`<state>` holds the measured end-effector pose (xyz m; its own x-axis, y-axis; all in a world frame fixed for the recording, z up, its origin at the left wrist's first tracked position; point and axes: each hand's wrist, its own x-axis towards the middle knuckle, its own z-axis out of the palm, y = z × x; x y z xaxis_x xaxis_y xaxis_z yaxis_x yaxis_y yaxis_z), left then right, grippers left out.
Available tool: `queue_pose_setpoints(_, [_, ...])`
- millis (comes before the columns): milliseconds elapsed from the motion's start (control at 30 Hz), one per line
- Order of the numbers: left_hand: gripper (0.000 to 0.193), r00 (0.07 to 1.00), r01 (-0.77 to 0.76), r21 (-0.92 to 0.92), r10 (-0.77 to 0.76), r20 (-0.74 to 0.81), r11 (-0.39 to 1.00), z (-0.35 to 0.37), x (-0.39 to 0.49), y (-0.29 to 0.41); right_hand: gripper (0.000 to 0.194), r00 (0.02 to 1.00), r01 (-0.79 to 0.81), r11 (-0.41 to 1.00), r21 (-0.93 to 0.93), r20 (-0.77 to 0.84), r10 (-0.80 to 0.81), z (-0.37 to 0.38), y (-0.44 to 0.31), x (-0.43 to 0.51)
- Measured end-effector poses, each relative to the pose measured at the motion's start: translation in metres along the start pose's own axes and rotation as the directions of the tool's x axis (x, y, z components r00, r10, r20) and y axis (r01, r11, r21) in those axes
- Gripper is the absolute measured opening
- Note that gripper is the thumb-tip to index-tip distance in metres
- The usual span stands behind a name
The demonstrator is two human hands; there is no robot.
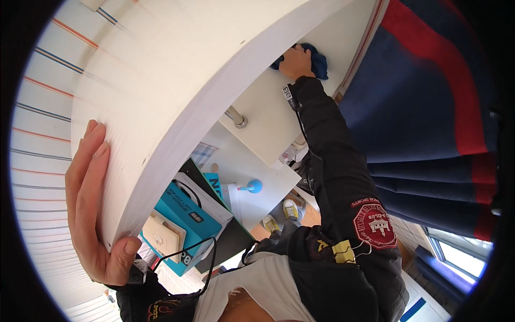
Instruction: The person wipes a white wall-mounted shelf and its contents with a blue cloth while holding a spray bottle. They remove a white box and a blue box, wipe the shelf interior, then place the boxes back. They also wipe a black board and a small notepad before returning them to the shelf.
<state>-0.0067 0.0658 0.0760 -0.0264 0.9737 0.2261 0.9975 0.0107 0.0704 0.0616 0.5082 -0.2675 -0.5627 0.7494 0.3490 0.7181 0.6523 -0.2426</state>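
My right hand (297, 63) is on a crumpled dark blue cloth (320, 64), its fingers bunched into the fabric. The cloth lies against a white shelf board (273, 108). At the left, my left hand (90, 201) grips the end of a large white panel (161, 72), the thumb on its near edge and the fingers along the other face. This panel curves across the view and hides part of what lies behind it. A small device with a cable is strapped at each wrist.
Below are teal boxes (189, 213), a cream-coloured booklet (163, 233) and a small blue round object (254, 186) on a white desktop (265, 201). A metal tube (237, 117) meets the shelf. A navy and red curtain (406, 100) hangs at the right. Striped wall covering (40, 161) fills the left.
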Motion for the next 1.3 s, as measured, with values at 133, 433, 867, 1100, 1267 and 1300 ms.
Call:
queue_pose_setpoints(133, [0.073, 0.996, -0.078, -0.008, 0.078, -0.032, 0.997, 0.000, 0.000, -0.005, 0.031, 1.000, 0.007, 0.996, 0.091, 0.003, -0.008, -0.038, -0.015, -0.081])
queue_pose_setpoints(433, [0.072, 0.992, -0.122, 0.002, 0.122, -0.045, 0.993, -0.002, 0.005, -0.002, 0.035, 0.999, -0.026, 0.584, 0.811, -0.005, 0.051, -0.146, -0.043, -0.156])
queue_pose_setpoints(867, [0.072, 0.985, -0.173, -0.006, 0.173, -0.011, 0.985, -0.004, 0.003, -0.012, 0.042, 0.978, 0.146, 0.986, 0.079, -0.163, -0.132, -0.027, 0.018, -0.118])
queue_pose_setpoints(1100, [0.071, 0.978, -0.207, 0.037, 0.208, -0.024, 0.978, -0.006, 0.005, -0.013, 0.020, 0.904, 0.422, 0.851, 0.313, -0.073, -0.422, -0.041, -0.151, -0.257])
queue_pose_setpoints(1267, [0.072, 0.973, -0.218, 0.052, 0.221, -0.067, 0.975, -0.004, 0.006, -0.017, 0.035, 0.966, 0.055, 0.450, 0.891, 0.067, -0.251, -0.085, -0.184, -0.273])
queue_pose_setpoints(1300, [0.071, 0.973, -0.220, 0.028, 0.221, -0.065, 0.975, -0.004, 0.004, -0.018, 0.036, 0.976, 0.191, 0.431, 0.882, -0.125, -0.178, -0.090, -0.171, -0.259])
